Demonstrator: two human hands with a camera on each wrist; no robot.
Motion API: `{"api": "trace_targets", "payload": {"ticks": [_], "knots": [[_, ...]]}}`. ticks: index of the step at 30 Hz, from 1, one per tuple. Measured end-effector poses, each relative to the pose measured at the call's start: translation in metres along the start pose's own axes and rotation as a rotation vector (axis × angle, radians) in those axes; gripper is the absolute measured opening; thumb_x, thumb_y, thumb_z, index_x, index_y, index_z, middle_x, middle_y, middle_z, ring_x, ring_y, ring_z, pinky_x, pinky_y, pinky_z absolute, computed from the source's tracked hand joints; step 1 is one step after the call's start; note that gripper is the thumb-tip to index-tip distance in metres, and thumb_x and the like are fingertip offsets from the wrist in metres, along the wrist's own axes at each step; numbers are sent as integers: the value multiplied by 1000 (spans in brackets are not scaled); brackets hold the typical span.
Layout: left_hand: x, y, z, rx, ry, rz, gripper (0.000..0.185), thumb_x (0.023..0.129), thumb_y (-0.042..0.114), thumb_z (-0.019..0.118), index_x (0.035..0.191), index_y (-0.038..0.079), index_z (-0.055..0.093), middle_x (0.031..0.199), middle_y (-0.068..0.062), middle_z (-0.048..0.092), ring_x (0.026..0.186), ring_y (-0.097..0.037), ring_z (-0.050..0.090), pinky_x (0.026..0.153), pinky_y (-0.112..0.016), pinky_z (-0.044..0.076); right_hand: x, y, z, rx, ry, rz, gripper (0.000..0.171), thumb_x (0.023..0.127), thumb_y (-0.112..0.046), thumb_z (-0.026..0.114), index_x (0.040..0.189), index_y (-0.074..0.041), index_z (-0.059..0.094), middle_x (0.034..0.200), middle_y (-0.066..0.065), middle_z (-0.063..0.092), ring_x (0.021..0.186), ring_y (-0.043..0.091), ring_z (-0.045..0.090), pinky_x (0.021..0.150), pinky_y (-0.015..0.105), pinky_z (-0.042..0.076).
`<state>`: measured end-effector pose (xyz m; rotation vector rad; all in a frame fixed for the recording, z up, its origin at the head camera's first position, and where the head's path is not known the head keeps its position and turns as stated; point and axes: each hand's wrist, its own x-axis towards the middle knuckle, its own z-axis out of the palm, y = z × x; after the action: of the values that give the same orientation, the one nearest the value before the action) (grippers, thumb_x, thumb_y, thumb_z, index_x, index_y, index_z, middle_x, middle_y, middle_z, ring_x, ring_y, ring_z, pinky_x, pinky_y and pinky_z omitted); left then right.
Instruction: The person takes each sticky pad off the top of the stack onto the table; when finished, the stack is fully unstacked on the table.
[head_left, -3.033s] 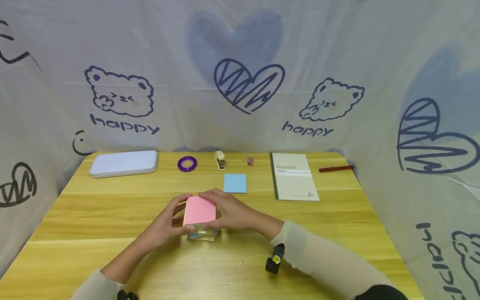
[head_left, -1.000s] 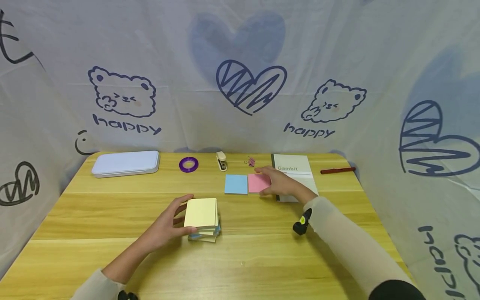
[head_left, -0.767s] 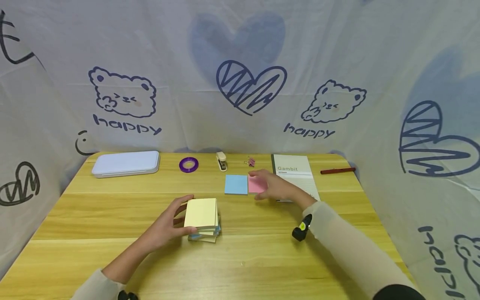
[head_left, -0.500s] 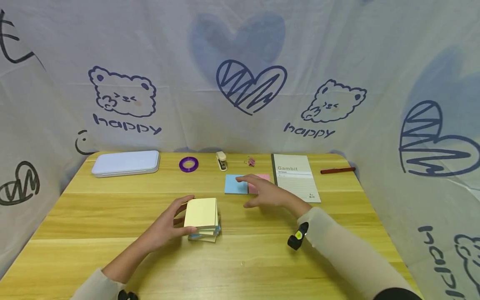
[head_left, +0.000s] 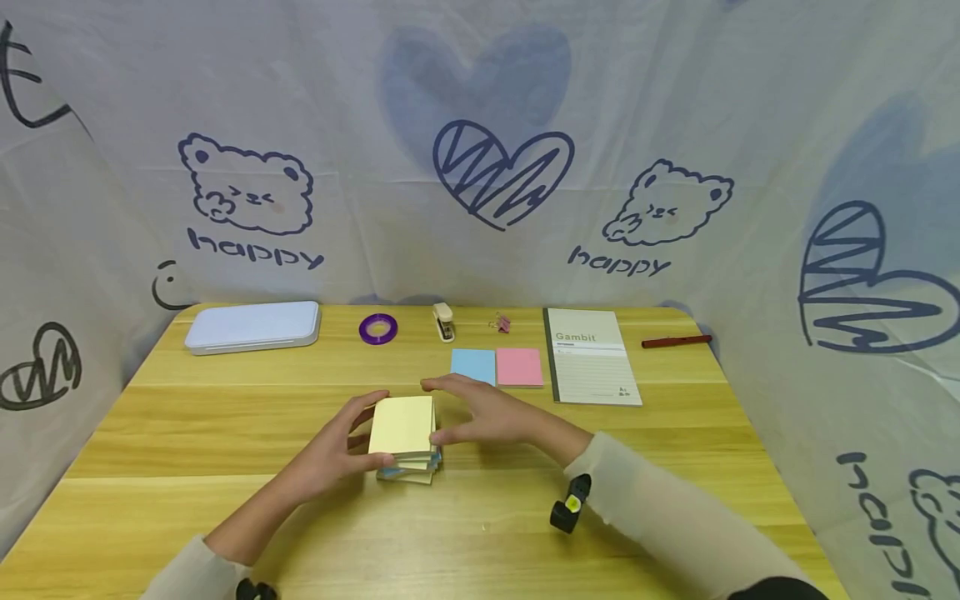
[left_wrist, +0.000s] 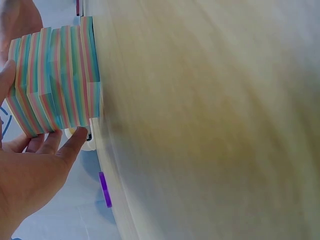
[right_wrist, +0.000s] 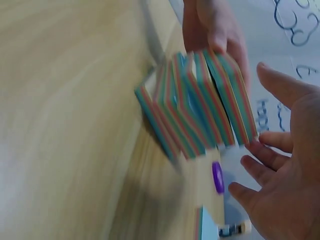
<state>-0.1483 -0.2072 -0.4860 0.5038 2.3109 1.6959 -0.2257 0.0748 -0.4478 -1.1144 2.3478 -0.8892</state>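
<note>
Stack: sticky-note stack (head_left: 403, 437) lies flat on the wooden table (head_left: 225, 417), near table centre, at about 12 o'clock from the person; yellow sheet on top, coloured layers slightly fanned below.
Stack orientation: top face close to square, so a long axis is hard to call; if any, it runs roughly 12 to 6 o'clock, front edge facing the person.
Left hand: left hand (head_left: 330, 450) holds the stack's 9 o'clock side, fingers curled at the far corner and thumb on the near edge.
Right hand: right hand (head_left: 487, 412) hovers at the stack's 3 o'clock side, fingers spread and relaxed, gripping nothing; right wrist view is blurred, so contact with the stack's edge cannot be confirmed.
Loose pads: blue pad (head_left: 473, 366) and pink pad (head_left: 519, 367) lie side by side, touching, at about 1 o'clock from the stack.
Notebook: Gambit notebook (head_left: 591, 356) just beside the pink pad at its 3 o'clock, long axis 12 to 6.
Far edge: white case (head_left: 252, 326), purple tape roll (head_left: 377, 328), stapler (head_left: 444, 321), pink binder clip (head_left: 500, 322), red pen (head_left: 676, 340).
</note>
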Motion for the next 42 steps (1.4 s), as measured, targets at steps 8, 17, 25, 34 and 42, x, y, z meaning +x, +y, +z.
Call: {"api": "trace_targets", "payload": {"ticks": [8, 17, 25, 34, 42], "knots": [[1, 0, 0, 14, 0, 22, 91, 90, 13, 81, 160, 3, 24, 163, -25, 24, 150, -54, 22, 115, -67, 35, 8, -15, 19, -20, 31, -27, 95, 89, -53, 78, 162, -12, 33, 160, 6, 41, 145, 23, 44, 118, 43, 43], [-1, 3, 2, 1, -5, -5, 94, 89, 14, 82, 161, 4, 23, 164, -24, 22, 151, -54, 19, 115, -66, 36, 7, -23, 28, -25, 74, -5, 97, 84, -42, 86, 161, -12, 34, 157, 5, 44, 141, 22, 48, 117, 41, 44], [0, 2, 2, 16, -3, -5, 97, 89, 16, 83, 162, 4, 21, 165, -25, 22, 151, -52, 20, 116, -65, 36, 2, -19, 24, 5, 98, -5, 89, 89, -41, 82, 161, -14, 36, 159, 3, 42, 145, 23, 44, 119, 43, 42], [0, 2, 4, 5, 6, -12, 94, 87, 13, 84, 160, 2, 26, 161, -25, 29, 151, -52, 22, 116, -65, 35, -22, 13, 9, 94, 203, 77, 84, 89, -35, 83, 159, -16, 41, 159, 4, 42, 147, 25, 41, 120, 46, 40], [0, 3, 4, 12, 2, -29, 92, 88, 15, 83, 159, 1, 27, 161, -25, 29, 150, -53, 23, 116, -64, 36, -40, 46, 5, 113, 273, 130, 84, 88, -33, 84, 158, -12, 42, 161, 9, 41, 147, 30, 41, 120, 46, 41]]}}
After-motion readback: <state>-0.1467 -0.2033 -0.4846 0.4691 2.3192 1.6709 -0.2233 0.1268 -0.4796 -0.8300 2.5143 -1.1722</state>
